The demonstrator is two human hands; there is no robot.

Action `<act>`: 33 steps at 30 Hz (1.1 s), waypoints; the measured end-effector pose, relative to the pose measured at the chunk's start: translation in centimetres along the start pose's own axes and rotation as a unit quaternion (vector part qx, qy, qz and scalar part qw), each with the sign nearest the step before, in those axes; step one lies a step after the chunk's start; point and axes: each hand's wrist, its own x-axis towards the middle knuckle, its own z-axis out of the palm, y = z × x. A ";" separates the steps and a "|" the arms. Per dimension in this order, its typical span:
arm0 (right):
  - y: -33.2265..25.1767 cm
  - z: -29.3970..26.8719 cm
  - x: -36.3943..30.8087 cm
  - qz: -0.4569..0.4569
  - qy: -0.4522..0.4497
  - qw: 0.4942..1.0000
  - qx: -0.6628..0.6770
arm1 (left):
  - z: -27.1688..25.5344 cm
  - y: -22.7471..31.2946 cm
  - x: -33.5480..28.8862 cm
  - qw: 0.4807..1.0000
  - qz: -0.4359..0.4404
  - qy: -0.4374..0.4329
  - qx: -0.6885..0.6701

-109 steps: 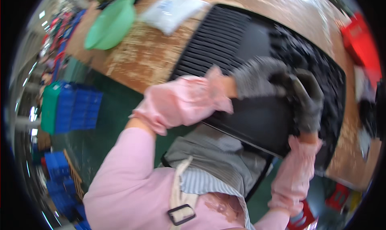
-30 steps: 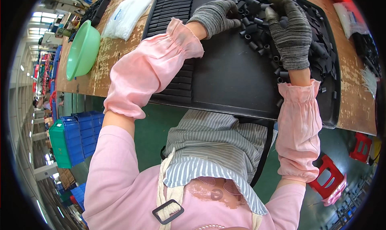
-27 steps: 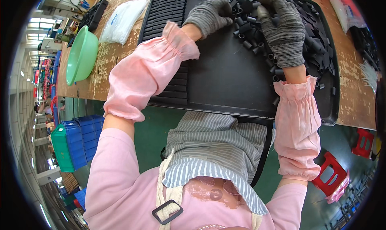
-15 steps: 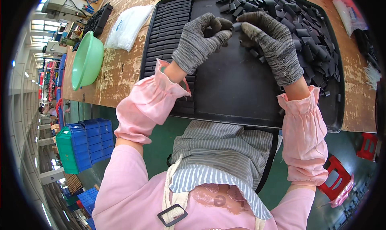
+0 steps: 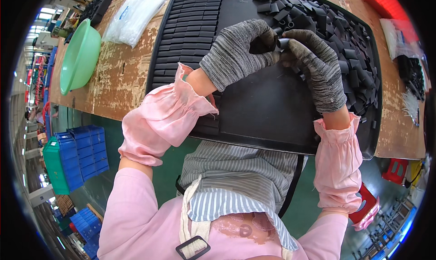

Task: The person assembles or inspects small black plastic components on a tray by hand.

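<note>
While the right hand (image 5: 320, 71) pinches a black tube (image 5: 283, 43), left hand (image 5: 236, 54), grip unclear, white bag (image 5: 137, 17), illegible blue print

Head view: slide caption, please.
Right gloved hand holds a short black tube beside left gloved hand, over a black tray.

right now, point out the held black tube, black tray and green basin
Black tube (image 5: 283, 43): head view, its side.
Black tray (image 5: 262, 106): head view, bare middle.
Green basin (image 5: 84, 57): head view, side wall.

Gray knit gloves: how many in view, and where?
2. One glove is on the left hand, the other glove on the right hand, both above the black tray. Clutter toward the picture's edges could hide others.
</note>
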 end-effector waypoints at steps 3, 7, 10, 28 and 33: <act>-0.1 -0.3 0.1 -0.015 0.032 0.999 -0.003 | -0.3 0.6 0.1 0.997 -0.068 -0.015 -0.034; -0.4 -0.5 -0.1 0.014 0.037 0.996 0.081 | -0.1 0.9 0.1 0.995 -0.081 -0.001 -0.058; -0.3 -0.5 -0.1 -0.014 0.013 0.998 0.053 | -0.2 0.7 -0.1 0.998 -0.061 -0.003 -0.035; 1.2 0.4 0.2 -0.129 0.020 0.962 -0.241 | -0.4 0.4 -0.1 0.998 -0.049 -0.026 -0.004; 0.6 0.4 0.0 -0.136 0.033 0.966 -0.216 | -2.6 0.8 0.8 0.995 0.042 -0.030 0.090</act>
